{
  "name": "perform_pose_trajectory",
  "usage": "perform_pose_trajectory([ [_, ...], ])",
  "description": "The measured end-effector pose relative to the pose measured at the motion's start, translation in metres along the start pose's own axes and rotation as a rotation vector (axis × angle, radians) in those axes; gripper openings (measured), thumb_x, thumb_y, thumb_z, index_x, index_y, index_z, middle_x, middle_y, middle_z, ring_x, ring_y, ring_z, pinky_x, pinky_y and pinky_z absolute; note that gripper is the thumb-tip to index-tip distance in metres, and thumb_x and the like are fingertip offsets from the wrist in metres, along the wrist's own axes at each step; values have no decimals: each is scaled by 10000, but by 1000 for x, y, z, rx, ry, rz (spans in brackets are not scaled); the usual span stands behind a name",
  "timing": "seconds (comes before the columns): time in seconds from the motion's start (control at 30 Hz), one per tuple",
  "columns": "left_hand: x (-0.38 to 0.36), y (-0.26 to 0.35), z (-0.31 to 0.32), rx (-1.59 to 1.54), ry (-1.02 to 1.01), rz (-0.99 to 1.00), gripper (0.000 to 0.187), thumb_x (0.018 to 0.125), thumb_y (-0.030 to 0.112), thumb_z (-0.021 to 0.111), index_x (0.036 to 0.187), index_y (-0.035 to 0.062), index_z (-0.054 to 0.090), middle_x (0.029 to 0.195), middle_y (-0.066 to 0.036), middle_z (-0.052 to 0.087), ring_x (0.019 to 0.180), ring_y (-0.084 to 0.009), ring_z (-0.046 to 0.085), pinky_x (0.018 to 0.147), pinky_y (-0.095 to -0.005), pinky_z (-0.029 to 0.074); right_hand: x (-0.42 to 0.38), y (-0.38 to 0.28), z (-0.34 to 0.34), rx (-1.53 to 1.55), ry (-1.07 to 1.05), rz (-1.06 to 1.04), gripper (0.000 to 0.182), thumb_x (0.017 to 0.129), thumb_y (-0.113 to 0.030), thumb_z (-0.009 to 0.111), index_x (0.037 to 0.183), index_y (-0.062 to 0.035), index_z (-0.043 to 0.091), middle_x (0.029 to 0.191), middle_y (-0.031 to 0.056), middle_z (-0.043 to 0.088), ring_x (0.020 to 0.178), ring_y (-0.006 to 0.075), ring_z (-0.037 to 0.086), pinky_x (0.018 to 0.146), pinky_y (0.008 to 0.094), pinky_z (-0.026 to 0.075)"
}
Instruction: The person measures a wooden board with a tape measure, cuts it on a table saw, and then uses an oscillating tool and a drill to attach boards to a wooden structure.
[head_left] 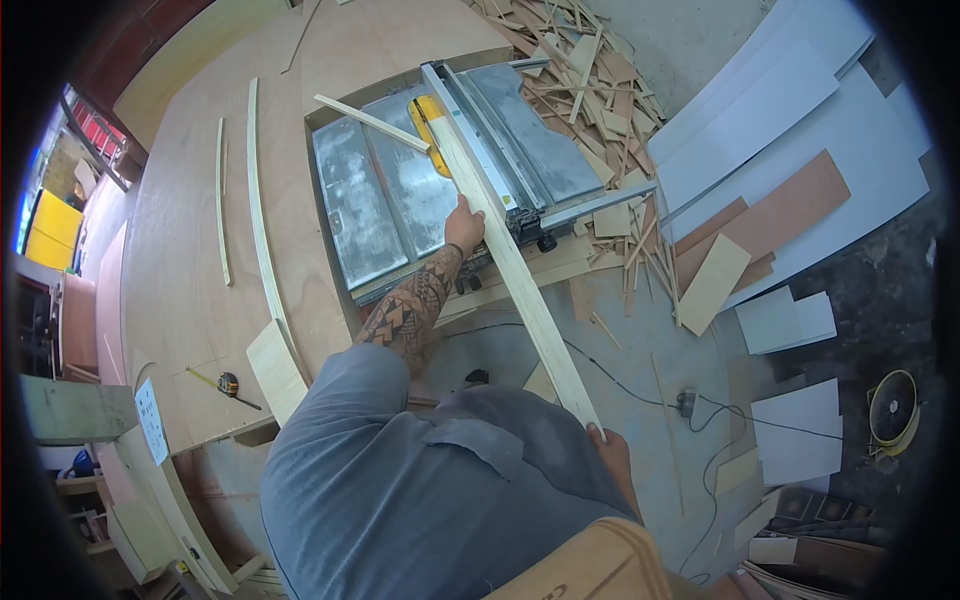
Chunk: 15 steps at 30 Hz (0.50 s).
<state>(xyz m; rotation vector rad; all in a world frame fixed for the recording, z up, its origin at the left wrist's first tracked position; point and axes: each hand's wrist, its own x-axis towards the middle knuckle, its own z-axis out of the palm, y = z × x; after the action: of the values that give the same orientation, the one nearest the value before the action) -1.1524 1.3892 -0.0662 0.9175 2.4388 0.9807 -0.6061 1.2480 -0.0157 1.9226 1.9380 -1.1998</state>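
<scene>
A long pale wooden board (525, 288) lies along the fence (480, 140) of a table saw (345, 205), its far end beside the yellow insert (428, 135). My left hand (464, 226) presses against the board's left edge near the front of the saw table, fingers bent round it. At the board's near end my right hand (610, 455) grips it, the thumb on top and the other fingers partly hidden. A short narrow strip (370, 122) rests slantwise on the saw table, touching the yellow insert. The blade cannot be made out.
Long thin strips (262, 200) and a tape measure (229, 384) lie on the wooden worktable (180, 330) at left. Offcuts (600, 80) are heaped behind and right of the saw. White panels (770, 110), a cable (625, 385) and a fan (893, 408) are on the right.
</scene>
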Motion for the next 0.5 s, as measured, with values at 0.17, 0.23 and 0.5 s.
perform_pose_trajectory([
  [0.17,6,1,-1,-100,33,-30,740,952,243,632,1542,-87,331,1143,-333,697,1092,-473,680,960,-503,537,-2,-22,0,61,-20,18,717,964,-664,542,974,23,746,908,289,718,911,469,694,816,513,519],
  [0.23,7,-4,2,-129,72,-55,736,954,246,641,1552,-52,333,1152,-339,689,1104,-490,668,968,-515,530,11,-5,9,-31,-33,-59,723,975,-654,536,990,38,745,893,283,718,885,443,700,815,501,515],
  [0.5,-66,22,-7,-205,22,-87,532,953,249,677,1345,-23,441,1088,-331,697,1046,-517,670,909,-571,530,-2,-25,3,99,11,-64,632,1025,-517,561,1005,92,730,852,265,728,802,390,703,755,476,515],
])
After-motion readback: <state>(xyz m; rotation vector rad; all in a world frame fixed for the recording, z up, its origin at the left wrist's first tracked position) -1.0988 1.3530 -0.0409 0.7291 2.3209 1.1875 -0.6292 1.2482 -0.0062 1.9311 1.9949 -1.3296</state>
